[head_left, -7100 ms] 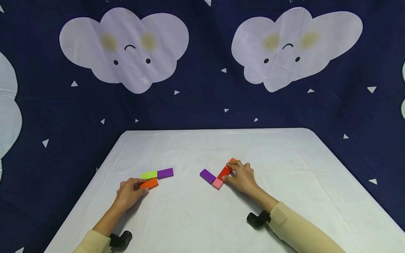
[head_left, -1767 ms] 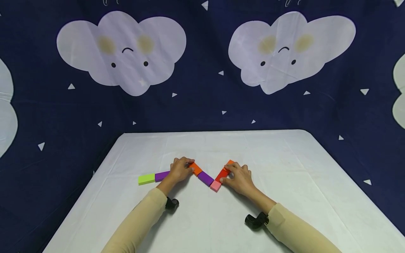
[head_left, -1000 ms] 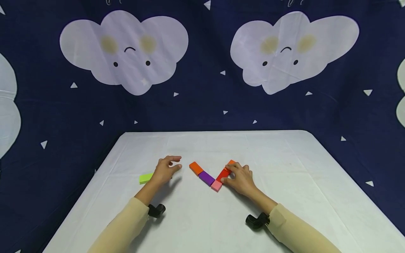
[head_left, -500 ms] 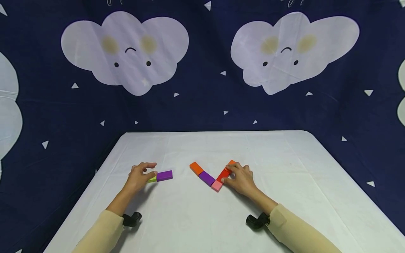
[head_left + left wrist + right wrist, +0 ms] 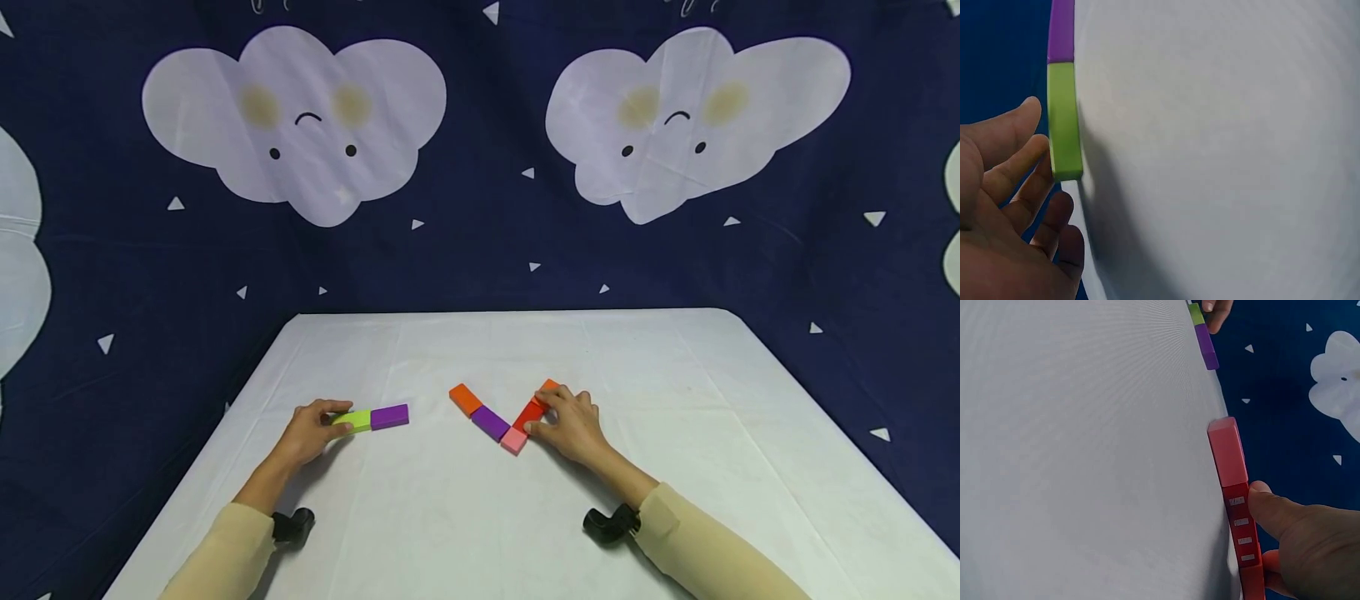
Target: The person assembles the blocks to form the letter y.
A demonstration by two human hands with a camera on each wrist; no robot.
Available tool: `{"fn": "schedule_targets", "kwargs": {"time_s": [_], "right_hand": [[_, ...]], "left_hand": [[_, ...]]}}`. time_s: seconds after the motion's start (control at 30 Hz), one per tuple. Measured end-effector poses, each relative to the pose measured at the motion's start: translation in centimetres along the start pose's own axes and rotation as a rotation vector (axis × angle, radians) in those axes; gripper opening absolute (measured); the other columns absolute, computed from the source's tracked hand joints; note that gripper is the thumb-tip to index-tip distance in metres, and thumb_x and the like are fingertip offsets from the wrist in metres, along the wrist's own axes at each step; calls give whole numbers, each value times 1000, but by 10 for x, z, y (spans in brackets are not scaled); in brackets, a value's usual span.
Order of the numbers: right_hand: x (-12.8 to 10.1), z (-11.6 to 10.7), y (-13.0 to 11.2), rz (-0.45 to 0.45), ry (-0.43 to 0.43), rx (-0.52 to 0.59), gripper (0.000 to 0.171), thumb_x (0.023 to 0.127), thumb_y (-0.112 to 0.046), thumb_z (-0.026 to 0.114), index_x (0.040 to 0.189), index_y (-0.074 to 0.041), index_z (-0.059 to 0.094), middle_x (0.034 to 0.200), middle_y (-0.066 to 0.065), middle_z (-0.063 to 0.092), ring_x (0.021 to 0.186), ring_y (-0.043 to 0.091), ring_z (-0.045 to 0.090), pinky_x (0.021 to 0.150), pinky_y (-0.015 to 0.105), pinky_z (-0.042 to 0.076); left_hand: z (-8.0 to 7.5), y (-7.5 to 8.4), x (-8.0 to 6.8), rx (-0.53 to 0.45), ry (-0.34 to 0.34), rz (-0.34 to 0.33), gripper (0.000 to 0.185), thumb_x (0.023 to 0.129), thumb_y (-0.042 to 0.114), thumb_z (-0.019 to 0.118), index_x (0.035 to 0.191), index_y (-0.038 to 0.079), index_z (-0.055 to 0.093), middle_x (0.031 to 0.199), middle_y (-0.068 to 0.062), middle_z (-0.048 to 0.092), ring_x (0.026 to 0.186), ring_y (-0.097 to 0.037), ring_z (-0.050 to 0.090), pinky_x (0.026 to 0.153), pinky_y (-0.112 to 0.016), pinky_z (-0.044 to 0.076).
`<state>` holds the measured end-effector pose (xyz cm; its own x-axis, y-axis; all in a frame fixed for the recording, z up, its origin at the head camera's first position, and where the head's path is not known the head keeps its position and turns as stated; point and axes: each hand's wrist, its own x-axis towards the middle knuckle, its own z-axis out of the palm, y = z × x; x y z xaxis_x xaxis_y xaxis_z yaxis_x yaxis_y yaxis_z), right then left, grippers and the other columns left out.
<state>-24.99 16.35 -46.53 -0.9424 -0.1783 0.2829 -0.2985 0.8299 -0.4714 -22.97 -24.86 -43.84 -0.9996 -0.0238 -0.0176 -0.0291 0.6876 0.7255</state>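
Over the left end of the lime-green block (image 5: pixel 360 422) is my left hand (image 5: pixel 303 435), thumb on the near side and fingers on the far side. In the left wrist view a gap shows between thumb and green block. A purple block (image 5: pixel 390 417) touches the green one end to end. My right hand (image 5: pixel 572 425) holds a red block (image 5: pixel 528 414), thumb at its near end, fingers toward an orange block (image 5: pixel 551 385). Pink block (image 5: pixel 514 441), second purple block (image 5: pixel 491 423) and second orange block (image 5: pixel 465 400) continue that row into a V.
A white-covered table (image 5: pixel 465 517) carries the blocks. Behind it hangs a dark blue cloth (image 5: pixel 480 250) with clouds and triangles. Black wrist devices (image 5: pixel 611 525) sit on both wrists, below the hands.
My left hand set the orange block at the purple block's end, released it, then moved left and down to the green block. My right hand stays at the red block.
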Motion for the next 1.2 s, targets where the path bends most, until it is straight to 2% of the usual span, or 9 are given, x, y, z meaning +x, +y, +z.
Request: {"fn": "schedule_targets", "kwargs": {"time_s": [0.17, 0.33, 0.63, 0.97, 1.2], "right_hand": [[0, -1, 0, 5, -4, 2, 55, 74, -41, 74, 121, -14, 64, 117, 4, 60, 89, 27, 44, 72, 36, 29], [0, -1, 0, 6, -7, 2, 55, 75, -41, 74, 121, -14, 64, 118, 4, 60, 89, 27, 44, 72, 36, 29], [0, -1, 0, 5, -8, 1, 55, 75, -41, 74, 121, -14, 64, 117, 4, 60, 88, 27, 43, 72, 36, 29], [0, 0, -2, 14, -17, 7, 56, 73, -41, 75, 121, -13, 64, 116, 4, 60, 89, 27, 44, 72, 37, 30], [0, -1, -1, 15, -14, 6, 56, 73, -41, 75, 121, -13, 64, 116, 4, 60, 90, 27, 44, 73, 37, 29]], "left_hand": [[-1, -6, 3, -40, -30, 12, 42, 84, 9, 65, 124, -1, 58, 110, -21, 58, 91, -22, 51, 67, -23, 42], [-1, -6, 3, -61, -52, -22, 42, 85, 9, 65, 125, -1, 57, 111, -20, 56, 93, -22, 51, 69, -23, 42], [1, -9, 4, -54, -57, -28, 41, 84, 5, 65, 123, -1, 58, 111, -20, 54, 94, -24, 49, 71, -25, 41], [-3, -9, -1, -40, -13, -38, 39, 87, 8, 63, 124, -3, 56, 112, -20, 54, 95, -25, 50, 71, -24, 41], [-2, 9, -10, -76, 31, 2, 40, 86, 8, 63, 124, -3, 57, 118, -21, 54, 96, -25, 47, 66, -22, 40]]}}
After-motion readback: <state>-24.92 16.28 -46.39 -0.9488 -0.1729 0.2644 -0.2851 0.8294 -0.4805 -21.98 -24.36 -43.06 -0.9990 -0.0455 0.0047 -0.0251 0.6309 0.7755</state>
